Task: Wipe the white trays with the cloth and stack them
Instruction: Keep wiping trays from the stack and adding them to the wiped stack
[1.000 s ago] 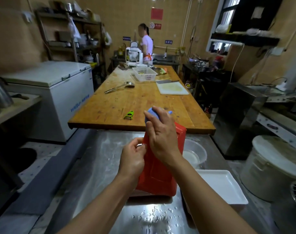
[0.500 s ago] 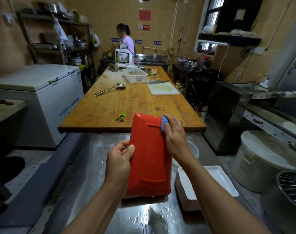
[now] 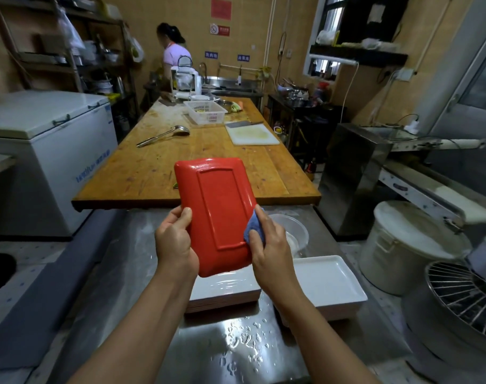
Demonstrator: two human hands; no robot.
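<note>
Above the wet steel tabletop [image 3: 142, 286], a tray [image 3: 216, 214] stood nearly upright, red underside toward the camera. Left hand [image 3: 175, 242] gripped its left edge, fingers curled round the rim. Right hand [image 3: 269, 250] pinched a blue cloth [image 3: 254, 231] against the tray's right edge, fingers clamped on the cloth. Below it lay a stack of trays [image 3: 225, 292], top one white and wet. Second white stack [image 3: 330, 286] sat just right of it. Wooden tabletop [image 3: 158, 167] lay beyond.

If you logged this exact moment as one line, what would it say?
left hand: holds red tray upright | right hand: presses blue cloth on tray's right edge | white tray stacks: on steel counter
</note>
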